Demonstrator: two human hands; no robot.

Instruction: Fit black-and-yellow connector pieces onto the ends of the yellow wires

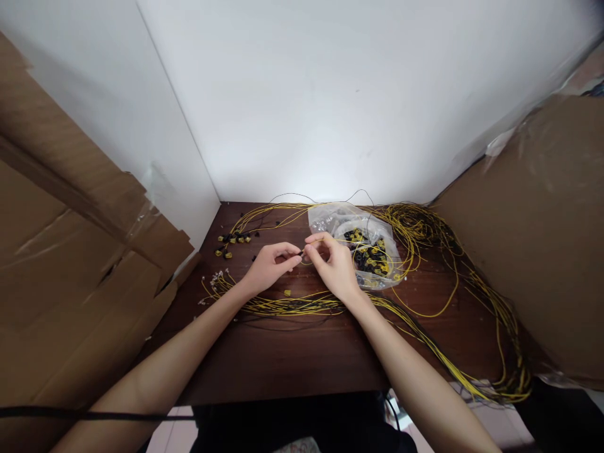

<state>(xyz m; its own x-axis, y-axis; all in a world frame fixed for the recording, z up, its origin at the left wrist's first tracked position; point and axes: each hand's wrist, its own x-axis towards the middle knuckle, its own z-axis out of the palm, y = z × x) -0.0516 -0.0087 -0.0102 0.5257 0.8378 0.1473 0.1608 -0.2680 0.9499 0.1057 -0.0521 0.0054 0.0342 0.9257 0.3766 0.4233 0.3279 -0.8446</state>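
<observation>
My left hand [272, 267] and my right hand [334, 264] meet fingertip to fingertip above the middle of the dark wooden table. Pinched in the left fingers is a small black part [301, 253], too small to make out fully. My right thumb and fingers close on a thin yellow wire near that part. Just beyond the right hand, a clear plastic bag [325, 216] lies spread with black and yellow connectors [375, 258] in it. Under both forearms runs a bundle of yellow and black wires [283, 306], with small white ends [218, 280] at the left.
Wires with black and yellow connectors [231, 239] on their ends lie at the back left. A tangled wire coil [415, 223] sits at the back right, trailing over the table's right edge. A loose yellow piece [287, 293] lies near the bundle. Cardboard [533, 233] stands on both sides.
</observation>
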